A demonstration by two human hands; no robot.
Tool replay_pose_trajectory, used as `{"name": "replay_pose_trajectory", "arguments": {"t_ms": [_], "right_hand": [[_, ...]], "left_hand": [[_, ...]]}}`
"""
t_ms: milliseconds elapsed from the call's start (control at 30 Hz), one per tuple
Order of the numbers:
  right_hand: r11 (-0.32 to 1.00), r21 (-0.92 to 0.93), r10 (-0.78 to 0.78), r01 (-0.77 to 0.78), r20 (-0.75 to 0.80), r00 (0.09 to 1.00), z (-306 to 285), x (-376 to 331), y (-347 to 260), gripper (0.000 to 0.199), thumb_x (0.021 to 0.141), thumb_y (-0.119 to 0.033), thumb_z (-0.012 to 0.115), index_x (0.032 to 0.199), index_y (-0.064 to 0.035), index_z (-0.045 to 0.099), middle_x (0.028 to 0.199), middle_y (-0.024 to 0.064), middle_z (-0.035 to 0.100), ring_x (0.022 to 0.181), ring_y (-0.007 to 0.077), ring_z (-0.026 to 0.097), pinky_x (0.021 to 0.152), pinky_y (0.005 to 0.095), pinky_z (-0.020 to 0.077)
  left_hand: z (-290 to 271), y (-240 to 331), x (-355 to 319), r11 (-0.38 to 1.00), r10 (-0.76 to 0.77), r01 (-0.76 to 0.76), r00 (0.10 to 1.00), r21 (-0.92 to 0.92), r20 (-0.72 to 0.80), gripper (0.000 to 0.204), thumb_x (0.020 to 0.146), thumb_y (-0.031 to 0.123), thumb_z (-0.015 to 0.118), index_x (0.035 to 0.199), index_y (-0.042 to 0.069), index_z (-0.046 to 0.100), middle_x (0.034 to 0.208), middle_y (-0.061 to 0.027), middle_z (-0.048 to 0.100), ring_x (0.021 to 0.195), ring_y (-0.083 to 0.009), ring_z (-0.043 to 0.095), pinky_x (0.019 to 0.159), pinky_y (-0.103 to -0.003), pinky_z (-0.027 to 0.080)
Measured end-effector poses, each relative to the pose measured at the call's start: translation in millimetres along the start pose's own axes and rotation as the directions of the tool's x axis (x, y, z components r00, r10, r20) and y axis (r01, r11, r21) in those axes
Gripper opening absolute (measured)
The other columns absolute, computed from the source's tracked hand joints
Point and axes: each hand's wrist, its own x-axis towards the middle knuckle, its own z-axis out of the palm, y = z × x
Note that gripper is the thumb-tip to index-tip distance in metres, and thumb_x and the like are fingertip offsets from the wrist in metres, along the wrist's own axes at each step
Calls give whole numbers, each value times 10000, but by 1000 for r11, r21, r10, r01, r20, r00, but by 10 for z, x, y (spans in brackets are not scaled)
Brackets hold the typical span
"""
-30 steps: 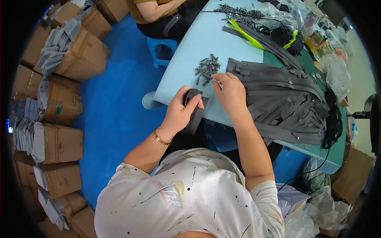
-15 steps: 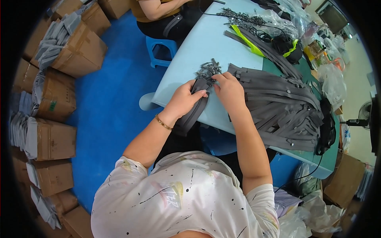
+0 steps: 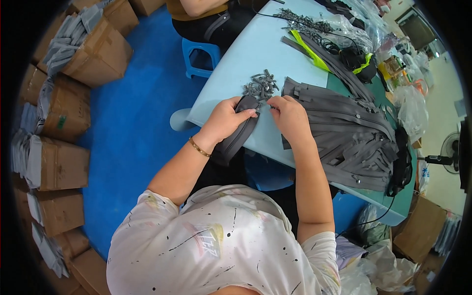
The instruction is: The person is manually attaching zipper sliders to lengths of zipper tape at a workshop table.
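The left hand (image 3: 224, 121) grasps a folded bundle of dark grey zipper tapes (image 3: 239, 141) at its top end, thumb laid across it, the rest hanging over the near edge of the surface (image 3: 216, 93). The right hand (image 3: 292, 119) has thumb and forefinger pinched together just beside that end; whether a small piece sits between those fingers is too small to tell.

For this close fingertip work, a firm left grip near the tape ends, with the layers flat and even, would serve best. The right pinch should be light and square to the tape, since a twisted edge would likely snag. Working right beside the slider pile shortens each reach.

Counted: one bundle in hand; one near pile of zipper sliders (image 3: 262, 84), its pieces overlapping too much to number; one farther pile of small dark parts (image 3: 302, 20); one broad heap of grey zipper tapes (image 3: 346, 129), layered beyond counting; one blue stool (image 3: 200, 55); one fan (image 3: 450, 153).
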Motion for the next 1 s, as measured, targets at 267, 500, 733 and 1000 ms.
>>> {"name": "replay_pose_trajectory", "arguments": {"t_ms": [267,500,733,1000], "right_hand": [[527,721,337,-449,307,890,-42,-86,-54,149,858,-134,588,987,-65,620,783,33,616,709,131,593,642,260,486],[140,845,416,-516,422,805,32,-185,-180,191,881,-155,585,997,-6,612,828,36,627,727,91,576,645,217,476],[181,860,438,-477,364,822,59,-221,-153,201,866,-162,607,995,-12,641,851,38,638,757,93,586,666,228,477],[186,880,432,-438,327,840,82,-222,-180,203,860,-157,615,1022,-42,655,860,20,637,762,87,583,657,212,454]], "left_hand": [[59,62,-40,990,-18,19,1000,-136,2,206,832,75,621,1000,-37,581,886,-75,651,814,-114,609,736,-240,486],[95,60,-26,998,-41,39,998,-45,-49,225,798,115,673,967,-20,611,874,-60,647,786,-95,595,711,-235,481],[55,47,-23,990,-52,49,998,-129,-21,220,785,103,679,956,-18,614,831,-62,647,752,-101,601,688,-240,484],[34,33,-12,981,-76,85,995,-173,57,200,773,94,677,928,-20,619,795,-70,649,727,-110,608,678,-234,481]]}}
